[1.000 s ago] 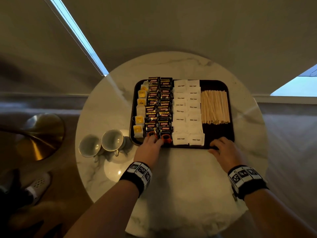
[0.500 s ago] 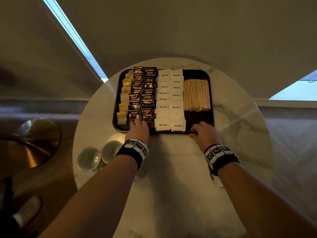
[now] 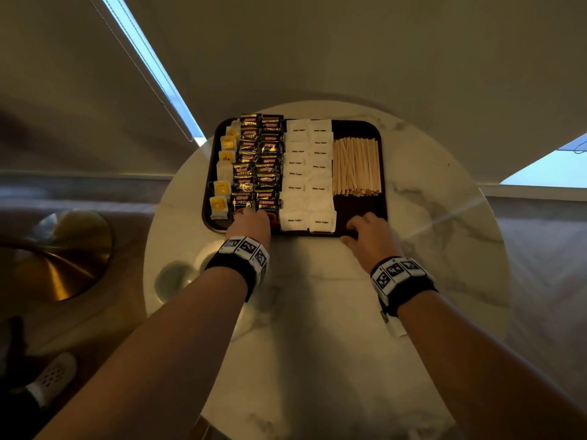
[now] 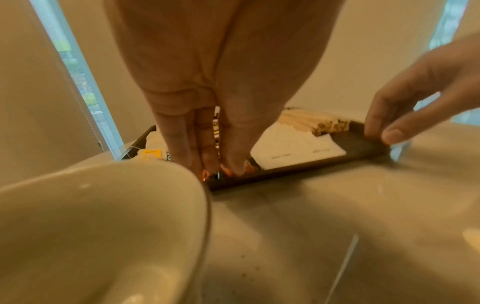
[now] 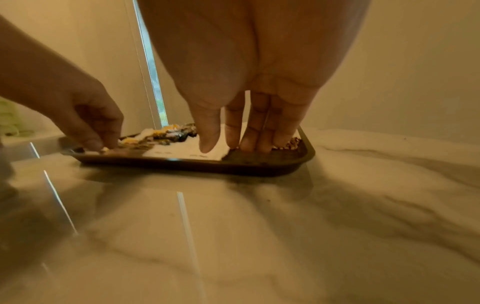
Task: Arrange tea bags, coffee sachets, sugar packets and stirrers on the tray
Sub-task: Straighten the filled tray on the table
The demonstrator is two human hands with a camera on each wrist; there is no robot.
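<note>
Both hands slid the tray (image 3: 382, 173) further away across the table (image 3: 317, 312). My left hand (image 3: 251, 225) presses straight fingers on the coffee sachets (image 3: 259, 163); my right hand (image 3: 368, 236) curls over the near rim. Tea bags (image 3: 222, 182), sugar packets (image 3: 309, 173) and stirrers (image 3: 355, 168) sit in rows. Nearly finished, I think.
</note>
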